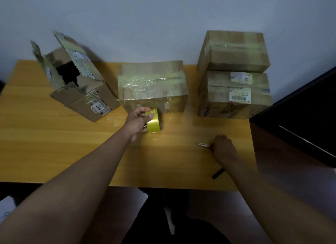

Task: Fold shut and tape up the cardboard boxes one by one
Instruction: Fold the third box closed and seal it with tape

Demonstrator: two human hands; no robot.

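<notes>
A yellow tape roll is gripped by the left hand, fingers curled round it, just before the taped middle box on the worktop. A small blade is pinched by the right hand. An open box is seen at left, two stacked boxes at right.

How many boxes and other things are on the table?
Taped-shut boxes: 3, the middle box plus two stacked at right
Open box: 1
Tape roll: 1
Blade tool: 1
Black stick: 1
Total: 7
</notes>
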